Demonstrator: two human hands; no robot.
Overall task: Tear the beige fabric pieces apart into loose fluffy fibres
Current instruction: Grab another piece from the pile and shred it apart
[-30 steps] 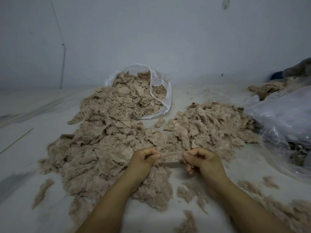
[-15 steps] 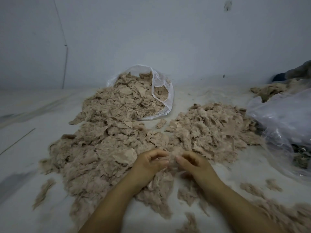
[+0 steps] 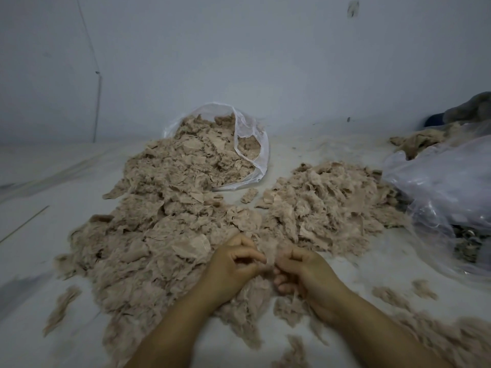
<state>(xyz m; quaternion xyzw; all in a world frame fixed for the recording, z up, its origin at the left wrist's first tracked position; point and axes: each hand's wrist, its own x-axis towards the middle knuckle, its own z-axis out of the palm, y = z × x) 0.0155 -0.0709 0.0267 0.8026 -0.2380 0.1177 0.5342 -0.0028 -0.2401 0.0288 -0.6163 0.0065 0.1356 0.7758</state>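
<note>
A small beige fabric tuft (image 3: 270, 253) stands between my two hands, low in the middle of the view. My left hand (image 3: 233, 264) pinches its left side with curled fingers. My right hand (image 3: 300, 269) pinches its right side, fingers curled inward. A big heap of beige fabric pieces (image 3: 159, 235) spreads to the left and under my hands. A second beige heap (image 3: 332, 205) lies to the right, just beyond my right hand. Loose fluffy fibres (image 3: 451, 333) lie at the lower right.
A clear plastic bag (image 3: 252, 144) lies open at the back, spilling beige pieces. A larger crumpled plastic bag (image 3: 446, 187) sits at the right edge, with cloth behind it. The surface is white, against a pale wall. Small scraps (image 3: 61, 306) lie at the lower left.
A stretched strip was held between the hands, which were apart. The hands have since come close together, and the piece now stands as a small tuft between the fingertips.
</note>
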